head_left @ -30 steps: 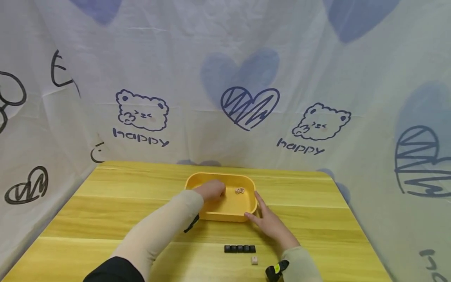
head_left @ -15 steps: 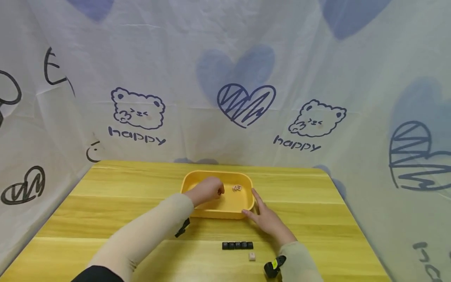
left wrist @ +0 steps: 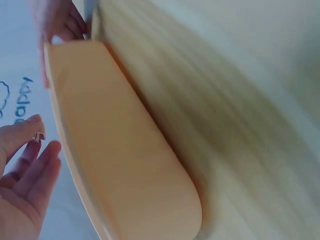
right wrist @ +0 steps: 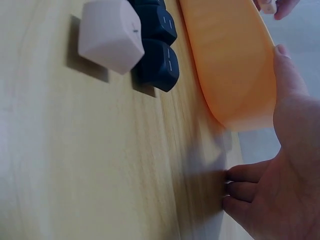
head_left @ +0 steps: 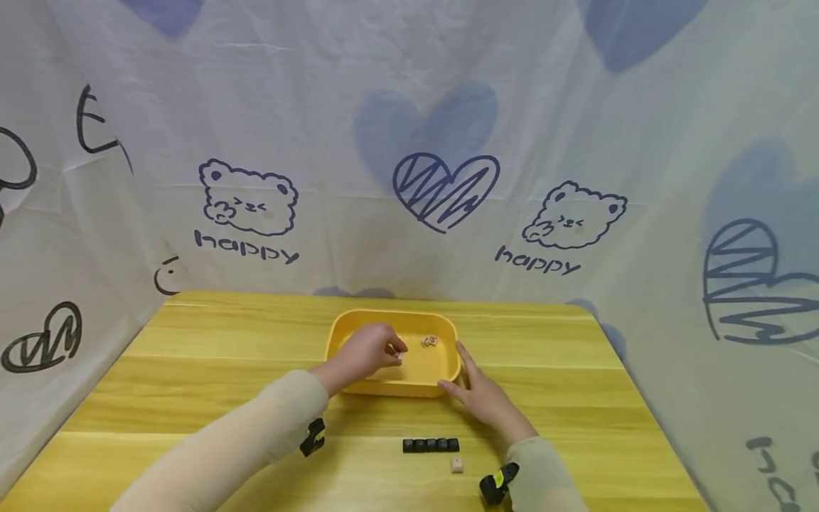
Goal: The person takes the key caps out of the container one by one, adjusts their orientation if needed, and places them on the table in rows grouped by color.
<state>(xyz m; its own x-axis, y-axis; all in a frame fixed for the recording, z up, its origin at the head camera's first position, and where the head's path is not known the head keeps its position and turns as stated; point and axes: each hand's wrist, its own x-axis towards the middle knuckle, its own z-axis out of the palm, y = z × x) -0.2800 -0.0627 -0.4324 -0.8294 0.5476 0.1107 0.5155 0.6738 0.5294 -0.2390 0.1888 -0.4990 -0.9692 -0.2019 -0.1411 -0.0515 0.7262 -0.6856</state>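
Note:
A small pale pink keycap (left wrist: 38,137) is pinched between the thumb and a finger of my left hand (head_left: 366,352), over the inside of a yellow plastic bin (head_left: 397,389). Two or so more pale keycaps (head_left: 429,341) lie on the bin's floor toward its right end. My right hand (head_left: 489,402) rests against the bin's right front corner, fingers spread and fairly straight. In the right wrist view its thumb (right wrist: 287,70) touches the rim. A row of several black keycaps (head_left: 431,446) sits on the table in front, with one pale keycap (head_left: 457,465) just nearer.
The wooden table (head_left: 224,398) extends to both sides of the bin. A printed white cloth (head_left: 358,235) hangs behind it and along both sides. Black cameras sit at both wrists, the right one (head_left: 498,483) beside the pale keycap on the table.
My left hand has drawn back slightly to the left and turned, and a pale keycap now shows between its fingertips. The right hand stays at the bin's corner.

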